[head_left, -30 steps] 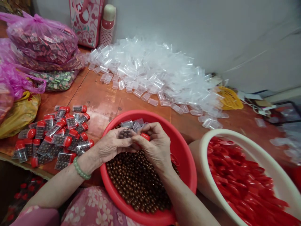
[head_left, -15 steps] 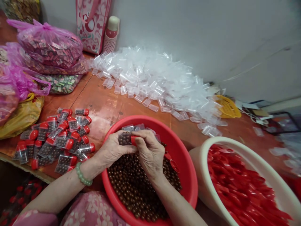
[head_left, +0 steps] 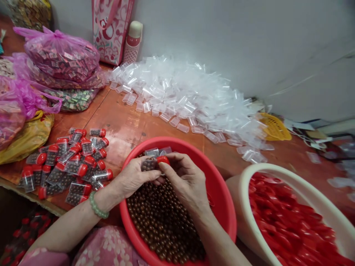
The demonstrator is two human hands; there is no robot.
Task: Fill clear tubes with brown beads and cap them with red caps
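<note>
My left hand (head_left: 133, 176) is closed around a small clear plastic container (head_left: 148, 164) filled with dark brown balls. A red cap (head_left: 163, 159) sits at the container's right end, and the thumb and fingers of my right hand (head_left: 190, 181) are closed on it. Whether the cap is fully seated I cannot tell. Both hands are over a red basin (head_left: 216, 177) holding a mass of shiny brown balls (head_left: 158, 218). Behind my fingers, a few clear containers (head_left: 152, 152) lie in the basin.
Capped, filled containers (head_left: 73, 162) are piled on the table at left. Clear empty containers (head_left: 180, 92) are heaped along the wall. At right stands a cream tub (head_left: 244, 192) of red caps (head_left: 294, 218). Pink bags (head_left: 62, 55), a flask (head_left: 133, 40) and a yellow basket (head_left: 276, 127) stand farther back.
My right hand has shifted slightly right and opened up its grip, so more of the red cap shows. The left hand still holds the container. The view has moved a little.
</note>
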